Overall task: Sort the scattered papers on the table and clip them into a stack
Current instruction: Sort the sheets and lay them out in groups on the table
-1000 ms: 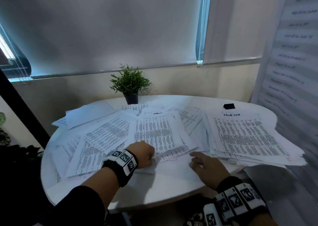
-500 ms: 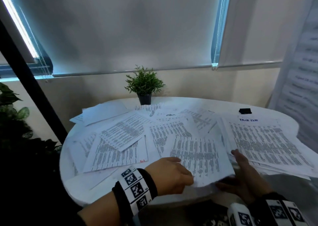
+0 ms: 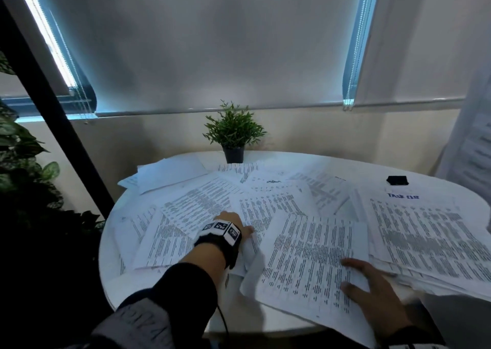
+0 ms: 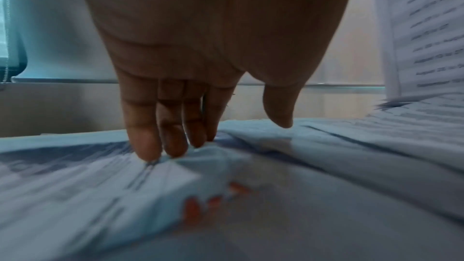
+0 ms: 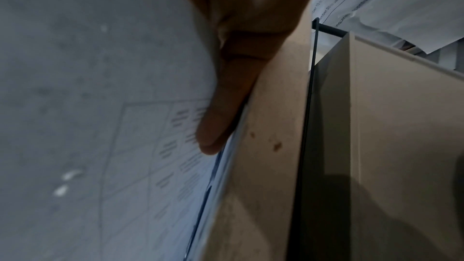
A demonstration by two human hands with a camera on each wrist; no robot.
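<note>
A round white table [image 3: 138,290] stands by a window with the blind down, and a small plant [image 3: 233,133] sits at the back. Papers [image 3: 202,207] lie all over it. My left hand [image 3: 233,225] is open, with straight fingers [image 4: 148,146] pressing on the loose sheets in the middle. My right hand [image 3: 372,293] holds a sheet [image 3: 305,258], thumb on top and fingers under. Its long side points away from me, tipped a bit. The big pile [image 3: 425,237] lies just right of it, nearer my right hand. The black clip [image 3: 396,180] waits behind the pile.

A potted plant [image 3: 233,133] is seen at the desk's [image 3: 148,285] twelve o'clock edge; leafy foliage [image 3: 18,146] is seen at nine o'clock.
</note>
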